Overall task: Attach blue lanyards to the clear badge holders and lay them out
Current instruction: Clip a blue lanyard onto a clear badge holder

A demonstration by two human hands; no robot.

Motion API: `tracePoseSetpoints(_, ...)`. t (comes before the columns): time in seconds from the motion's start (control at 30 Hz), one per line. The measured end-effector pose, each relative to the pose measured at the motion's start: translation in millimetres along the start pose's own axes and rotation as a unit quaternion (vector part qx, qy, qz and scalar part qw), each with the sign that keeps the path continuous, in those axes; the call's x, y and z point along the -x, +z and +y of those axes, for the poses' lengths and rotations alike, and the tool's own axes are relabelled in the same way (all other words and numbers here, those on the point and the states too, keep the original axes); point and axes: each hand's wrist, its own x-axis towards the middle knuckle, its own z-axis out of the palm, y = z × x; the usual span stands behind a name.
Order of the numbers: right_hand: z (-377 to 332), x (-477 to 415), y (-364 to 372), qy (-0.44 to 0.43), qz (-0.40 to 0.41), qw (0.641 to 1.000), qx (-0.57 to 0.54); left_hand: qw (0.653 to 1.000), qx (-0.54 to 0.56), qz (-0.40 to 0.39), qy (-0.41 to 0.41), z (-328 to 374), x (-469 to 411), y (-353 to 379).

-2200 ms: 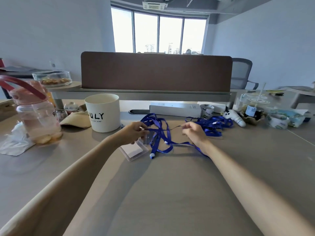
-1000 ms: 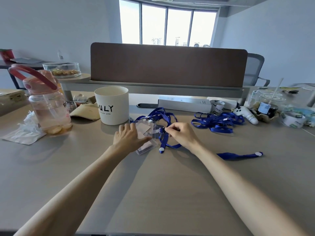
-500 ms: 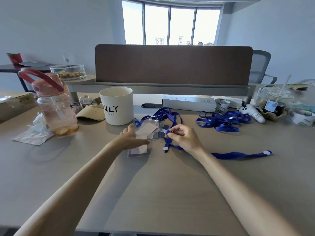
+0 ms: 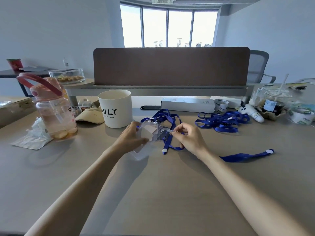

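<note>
Head view. Item: one clear holder (image 4: 150,133), gripped by the left hand (image 4: 130,139) above mid-tabletop (image 4: 153,193), long axis slanted toward the far right corner. Its upper end is met from the right by the clip (image 4: 172,132) of a lanyard (image 4: 167,119), pinched in the right hand (image 4: 188,139). Further stock: one loose strap (image 4: 247,156) nearer the right edge, ownership undetermined; one tangled heap (image 4: 223,120) behind it, uncounted.

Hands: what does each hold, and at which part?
Left hand grips the clear badge holder at its left edge. Right hand pinches the blue lanyard at its clip end.
</note>
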Motion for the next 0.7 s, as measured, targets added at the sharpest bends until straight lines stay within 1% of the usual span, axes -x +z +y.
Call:
tracePoseSetpoints(0.07, -1.5, 0.1, -8.9, 0.002, 0.002, 1.000, -0.011, 1.000, 0.003, 0.029, 0.008, 4.0, 0.7, 7.2)
tracePoseSetpoints(0.13, 0.3, 0.9, -16.1, -0.008, 0.016, 0.999, -0.039, 0.996, -0.048, 0.068, 0.037, 6.1, 0.6, 16.6)
tracePoseSetpoints(0.2, 6.5, 3.1, -20.4, -0.011, 0.023, 0.998, -0.053, 0.989, -0.085, 0.086, 0.085, 6.4, -1.3, 26.0)
tracePoseSetpoints(0.33, 18.7, 2.3, -19.6, 0.006, -0.012, 1.000, -0.001, 0.972, -0.129, 0.099, 0.168, 2.3, -10.4, 37.8)
tracePoseSetpoints(0.43, 18.5, -0.3, -19.1, 0.003, -0.026, 0.999, 0.019, 0.962, -0.114, 0.120, 0.217, -0.3, -15.8, 36.6)
tracePoseSetpoints(0.53, 11.6, 2.1, -18.2, -0.002, -0.046, 0.999, -0.007, 0.962, -0.079, 0.139, 0.223, -1.2, -17.1, 34.8)
tracePoseSetpoints(0.7, 1.0, 12.3, -13.8, 0.003, -0.084, 0.995, -0.055, 0.960, -0.074, 0.128, 0.237, -2.3, -10.0, 35.9)
